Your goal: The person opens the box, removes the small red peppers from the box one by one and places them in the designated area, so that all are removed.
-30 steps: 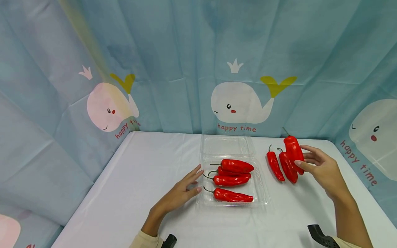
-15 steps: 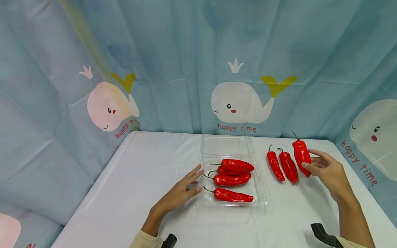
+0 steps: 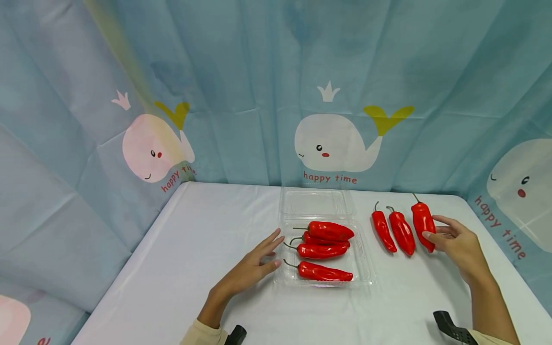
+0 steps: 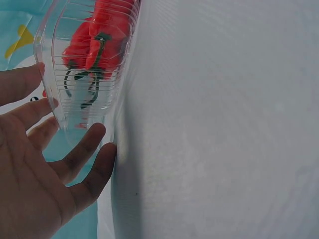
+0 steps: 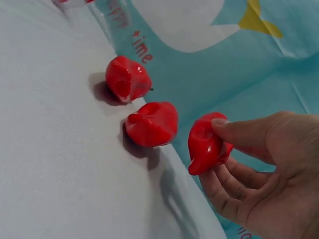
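Observation:
My right hand [image 3: 459, 247] pinches a red pepper [image 3: 423, 225] between thumb and fingers, at the right of the table. In the right wrist view this pepper [image 5: 205, 144] hangs over the tabletop, its tip towards the camera. Just left of it two more red peppers lie side by side, a wide one [image 3: 402, 234] and a slimmer one [image 3: 383, 232]. My left hand [image 3: 247, 269] has its fingers spread at the left side of a clear plastic clamshell box [image 3: 364, 268]. The left wrist view shows fingertips right at the box's wall [image 4: 50, 84]. Several red peppers [image 3: 323, 250] lie inside, stems to the left.
The box's clear lid [image 3: 316, 203] is folded back towards the rear of the table. A white cloth covers the table [image 3: 194, 220]. Behind it hangs a blue curtain [image 3: 241, 96] with printed whales.
My right hand has moved right and towards me with the pepper, from over the wide pepper to a spot beside it, and lower. The left hand has stayed still.

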`<state>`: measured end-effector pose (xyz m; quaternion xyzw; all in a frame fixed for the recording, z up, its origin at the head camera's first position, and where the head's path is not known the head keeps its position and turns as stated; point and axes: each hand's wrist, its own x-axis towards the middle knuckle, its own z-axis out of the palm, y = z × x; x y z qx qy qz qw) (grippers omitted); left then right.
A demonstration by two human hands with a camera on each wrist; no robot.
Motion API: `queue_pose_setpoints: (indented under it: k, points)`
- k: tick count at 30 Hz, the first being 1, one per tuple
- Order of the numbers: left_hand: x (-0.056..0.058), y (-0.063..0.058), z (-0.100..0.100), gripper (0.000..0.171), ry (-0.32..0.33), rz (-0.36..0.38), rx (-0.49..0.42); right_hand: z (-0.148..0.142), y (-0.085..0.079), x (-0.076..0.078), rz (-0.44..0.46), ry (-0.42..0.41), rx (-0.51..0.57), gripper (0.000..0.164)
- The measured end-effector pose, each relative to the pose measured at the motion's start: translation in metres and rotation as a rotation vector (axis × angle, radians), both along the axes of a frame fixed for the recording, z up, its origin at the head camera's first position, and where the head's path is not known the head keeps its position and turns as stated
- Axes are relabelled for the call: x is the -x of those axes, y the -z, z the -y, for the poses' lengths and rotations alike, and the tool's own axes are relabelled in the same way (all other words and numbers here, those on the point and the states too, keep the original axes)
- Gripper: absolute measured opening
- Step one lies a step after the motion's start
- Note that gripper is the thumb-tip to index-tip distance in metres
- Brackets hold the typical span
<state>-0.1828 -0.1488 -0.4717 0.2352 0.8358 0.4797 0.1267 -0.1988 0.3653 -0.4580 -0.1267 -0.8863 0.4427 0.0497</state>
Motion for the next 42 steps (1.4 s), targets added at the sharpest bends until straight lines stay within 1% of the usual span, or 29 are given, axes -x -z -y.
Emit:
queue_pose_setpoints:
  k: [7, 13, 17, 23, 28, 37, 42]
  points:
    - [0.000, 0.000, -0.001, 0.063, 0.000, 0.008, -0.004, -0.004, 0.008, 0.003, 0.057, 0.016, 0.031, 0.081]
    - [0.000, -0.001, -0.001, 0.063, -0.004, 0.008, 0.005, -0.006, 0.013, 0.005, 0.081, 0.022, 0.037, 0.082]
    - [0.000, -0.002, -0.001, 0.063, 0.003, 0.007, -0.001, -0.005, 0.014, 0.006, 0.092, 0.021, 0.039, 0.080]
    - [0.000, -0.001, 0.000, 0.063, 0.007, -0.001, 0.003, -0.003, 0.013, 0.007, 0.108, 0.028, -0.001, 0.075]
    - [0.001, 0.000, 0.000, 0.062, 0.005, -0.005, 0.009, -0.002, 0.013, 0.007, 0.116, 0.017, -0.026, 0.073]
    - [0.000, 0.001, 0.000, 0.063, -0.001, 0.010, 0.010, -0.002, 0.016, 0.007, 0.122, 0.018, -0.045, 0.073]
    - [0.001, 0.001, 0.000, 0.063, -0.007, 0.004, 0.012, -0.002, 0.018, 0.008, 0.130, 0.037, -0.041, 0.074]
